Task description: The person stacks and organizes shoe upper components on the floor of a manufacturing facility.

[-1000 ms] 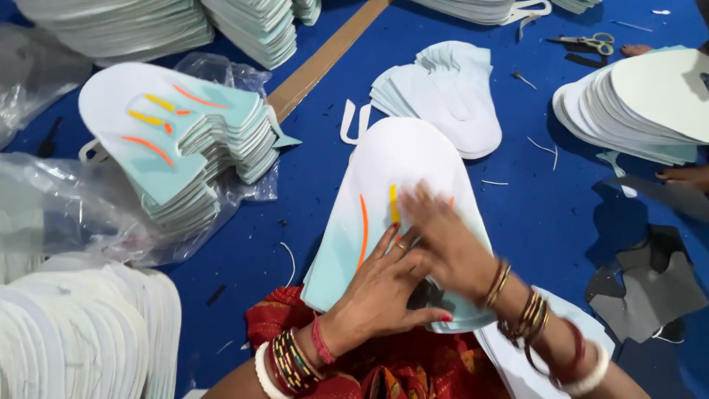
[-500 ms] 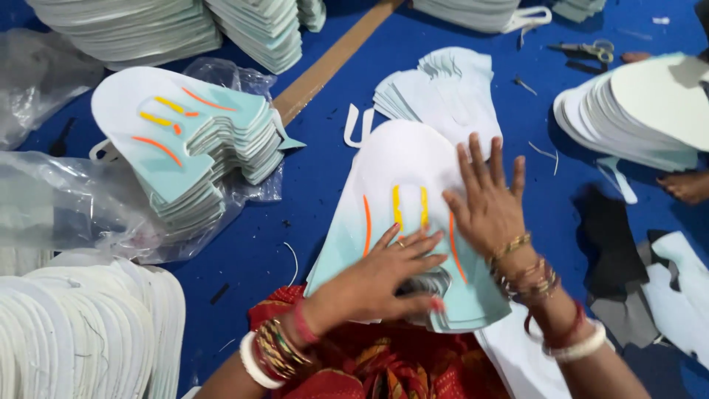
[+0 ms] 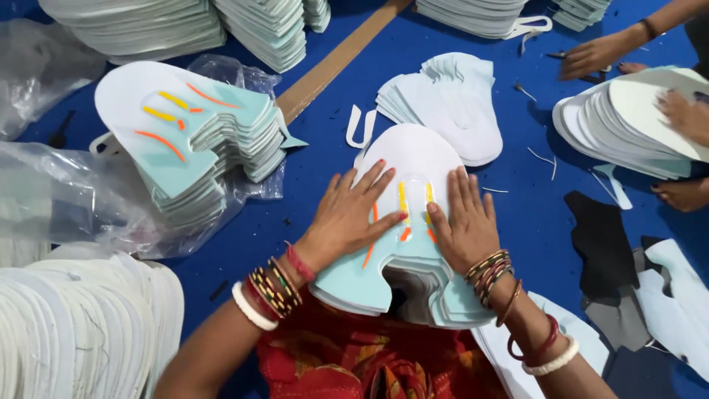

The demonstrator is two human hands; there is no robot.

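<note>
The shoe-upper piece (image 3: 413, 170) lies on top of a small stack of like pieces (image 3: 413, 284), low in the middle of the view, just above the person's lap. It is a flat cut-out, rounded and white at the far end, pale mint at the near end, where it splits into two wings around a notch. Two yellow bars run down its centre, with orange strokes beside and below them.

The left hand (image 3: 351, 214) lies flat on the left half of the piece, fingers spread and pointing toward the far end, its fingertips beside the yellow bars; it grips nothing. The right hand (image 3: 465, 222) lies flat on the right half in the same way, palm down, fingers straight, grasping nothing. Both wrists carry stacks of coloured bangles.

The surface is a bright blue table (image 3: 310, 199), littered with thin white offcuts. To the left, a taller stack of the same striped pieces (image 3: 185, 140) rests on crumpled clear plastic (image 3: 66, 199). A fan of plain white pieces (image 3: 450, 103) lies just beyond the worked stack, touching its far edge or nearly so. White soles (image 3: 81, 325) crowd the lower left corner, and more pale stacks line the far edge. A wooden strip (image 3: 336, 63) crosses the table diagonally. At the upper right, another person's hands (image 3: 598, 55) rest near a heap of white pieces (image 3: 628, 125). Dark and white scraps (image 3: 613, 251) lie at the right.
</note>
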